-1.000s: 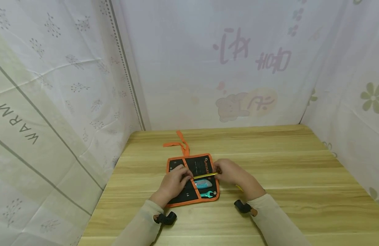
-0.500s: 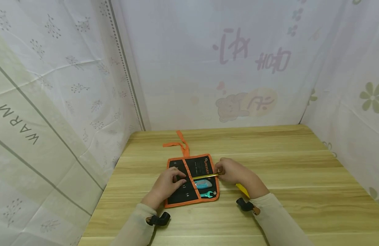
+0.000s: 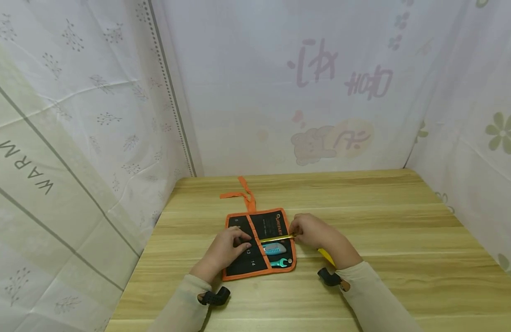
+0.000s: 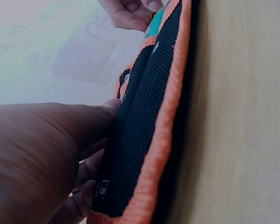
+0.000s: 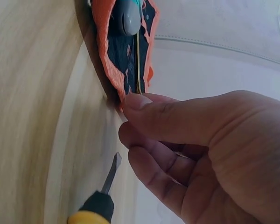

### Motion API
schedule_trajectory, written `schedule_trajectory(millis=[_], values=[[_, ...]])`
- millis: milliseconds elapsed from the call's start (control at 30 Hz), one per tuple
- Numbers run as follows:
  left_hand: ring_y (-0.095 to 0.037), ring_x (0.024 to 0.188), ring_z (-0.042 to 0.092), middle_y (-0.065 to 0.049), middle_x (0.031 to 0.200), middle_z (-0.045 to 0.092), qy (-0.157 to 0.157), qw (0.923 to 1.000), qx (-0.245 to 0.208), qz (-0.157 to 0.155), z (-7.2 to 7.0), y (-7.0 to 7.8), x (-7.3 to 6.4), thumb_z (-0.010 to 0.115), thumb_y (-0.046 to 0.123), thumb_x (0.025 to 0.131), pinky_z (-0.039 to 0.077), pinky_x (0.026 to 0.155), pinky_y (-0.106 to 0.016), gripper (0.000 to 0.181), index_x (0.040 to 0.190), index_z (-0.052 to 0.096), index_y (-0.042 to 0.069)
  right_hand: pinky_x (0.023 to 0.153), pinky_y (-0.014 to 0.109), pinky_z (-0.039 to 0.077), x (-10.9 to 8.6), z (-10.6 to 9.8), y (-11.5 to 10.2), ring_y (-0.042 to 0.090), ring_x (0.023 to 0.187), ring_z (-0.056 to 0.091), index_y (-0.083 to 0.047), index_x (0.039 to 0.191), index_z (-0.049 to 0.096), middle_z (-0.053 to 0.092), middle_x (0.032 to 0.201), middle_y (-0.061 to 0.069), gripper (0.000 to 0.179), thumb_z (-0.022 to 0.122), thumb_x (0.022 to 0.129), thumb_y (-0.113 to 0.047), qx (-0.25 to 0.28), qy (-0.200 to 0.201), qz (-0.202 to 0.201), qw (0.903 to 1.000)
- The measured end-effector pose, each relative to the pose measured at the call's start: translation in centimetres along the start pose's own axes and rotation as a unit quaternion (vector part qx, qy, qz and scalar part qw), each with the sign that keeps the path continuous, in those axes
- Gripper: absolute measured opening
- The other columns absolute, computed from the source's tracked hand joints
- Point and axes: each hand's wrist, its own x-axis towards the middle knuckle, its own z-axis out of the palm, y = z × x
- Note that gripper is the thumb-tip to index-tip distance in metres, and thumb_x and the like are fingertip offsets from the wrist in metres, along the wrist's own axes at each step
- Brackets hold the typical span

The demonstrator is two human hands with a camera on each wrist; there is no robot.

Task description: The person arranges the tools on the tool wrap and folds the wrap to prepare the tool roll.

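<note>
A black tool pouch with orange edging (image 3: 268, 223) lies unfolded on the table in the head view. My right hand (image 3: 314, 231) pinches the end of a slim, shiny yellow strip (image 3: 273, 239) at the pouch's right edge; its other end goes into a pocket, and its kind is unclear. My left hand (image 3: 222, 251) rests with loosely bent fingers on the pouch's numbered left panel, fingertips touching the black cloth (image 4: 130, 135). Below the strip, a light-blue utility knife (image 3: 274, 249) and a teal open-end wrench (image 3: 280, 263) sit in pockets.
A screwdriver with a yellow handle (image 3: 326, 257) lies on the wooden table (image 3: 404, 240) beneath the right forearm; its flat blade (image 5: 113, 173) shows in the right wrist view. Orange tie straps (image 3: 248, 198) spread behind the pouch. Patterned curtains (image 3: 255, 92) stand around the table.
My left hand has drawn back a little to the left, off the pocket edge, uncovering printed numbers. The right hand shifted slightly right and still pinches the yellow strip.
</note>
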Motion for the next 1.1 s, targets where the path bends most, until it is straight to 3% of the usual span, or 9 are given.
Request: schedule_trajectory(millis=[133,333,467,667,967,1100], values=[[-0.005,0.079,0.06,0.009,0.1,0.065,0.005,1.0,0.0,0.002,0.1,-0.1,0.0,0.082,0.015,0.094,0.054,0.07,-0.026,0.011,0.104,0.08,0.018,0.074,0.032,0.053,0.4,0.4,-0.3,0.011,0.079,0.056,-0.014,0.095,0.079,0.059,0.088,-0.006,0.017,0.083,0.089,0.001,-0.015,0.001,-0.007,0.9999],[-0.01,0.09,0.065,0.007,0.1,0.067,0.009,0.9999,0.0,0.01,0.2,-0.1,0.0,0.082,0.015,0.094,0.058,0.086,-0.036,0.01,0.103,0.08,0.019,0.075,0.032,0.055,0.6,0.8,-0.6,0.012,0.081,0.057,-0.01,0.096,0.079,0.062,0.091,-0.005,0.017,0.082,0.087,0.004,-0.027,0.007,-0.031,0.9991],[-0.009,0.09,0.064,0.007,0.102,0.067,0.009,0.9998,0.004,0.015,0.1,-0.1,0.0,0.082,0.015,0.093,0.057,0.083,-0.035,0.01,0.103,0.08,0.019,0.078,0.033,0.056,0.8,1.2,-0.7,0.013,0.088,0.061,-0.012,0.099,0.079,0.064,0.099,-0.003,0.019,0.077,0.09,0.005,-0.047,0.003,-0.048,0.9977],[-0.007,0.088,0.065,0.007,0.102,0.067,0.007,0.9999,0.005,0.013,0.2,-0.1,0.0,0.082,0.015,0.094,0.056,0.078,-0.031,0.01,0.102,0.081,0.019,0.083,0.033,0.057,1.2,1.6,-1.2,0.014,0.095,0.063,-0.011,0.106,0.08,0.064,0.106,-0.003,0.022,0.073,0.094,0.006,-0.053,-0.013,-0.034,0.9979],[-0.01,0.091,0.065,0.01,0.101,0.067,0.009,0.9998,0.013,0.01,0.2,0.2,0.1,0.082,0.016,0.094,0.056,0.081,-0.033,0.009,0.102,0.082,0.02,0.084,0.034,0.057,1.4,1.7,-2.2,0.015,0.095,0.062,-0.012,0.105,0.079,0.063,0.104,-0.002,0.022,0.074,0.094,0.006,-0.072,-0.02,-0.045,0.9962],[-0.008,0.09,0.065,0.012,0.099,0.066,0.011,0.9999,0.01,0.007,0.2,0.2,0.1,0.082,0.017,0.094,0.056,0.08,-0.031,0.008,0.101,0.082,0.021,0.084,0.032,0.057,1.6,1.7,-2.7,0.015,0.094,0.061,-0.012,0.107,0.078,0.062,0.102,-0.001,0.023,0.075,0.093,0.006,-0.087,-0.024,-0.068,0.9936]])
